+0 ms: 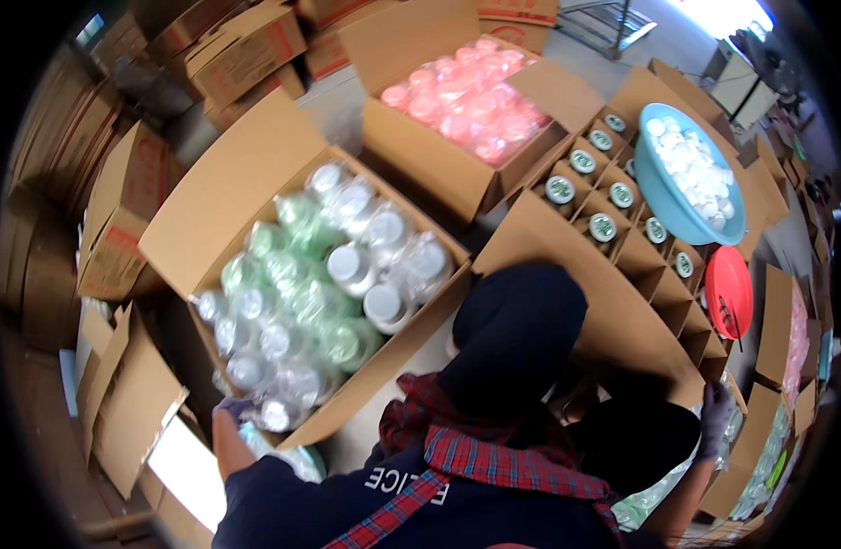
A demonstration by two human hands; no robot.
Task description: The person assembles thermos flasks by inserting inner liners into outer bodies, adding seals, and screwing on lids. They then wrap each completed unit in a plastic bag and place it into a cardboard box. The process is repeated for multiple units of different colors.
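My left hand (234, 408), in a greyish glove, is at the near left corner of an open carton (398, 340), beside a clear bottle (279, 414); its fingers are blurred. The carton holds bagged bottles in several rows, some with white lids, the middle ones in green-tinted plastic (297, 279). My right hand (714, 421), also gloved, is low at the near right corner of a second carton (590, 288) with cardboard dividers; its fingers are mostly hidden. Jars with printed green-and-white lids (560, 189) stand in some of that carton's cells.
A blue basin (654, 197) of white caps (695, 174) and a red bowl (730, 288) rest on the divided carton. Behind is a carton of pink-topped items (471, 96). Stacked cartons (128, 215) line the left; more open cartons (759, 448) stand at right.
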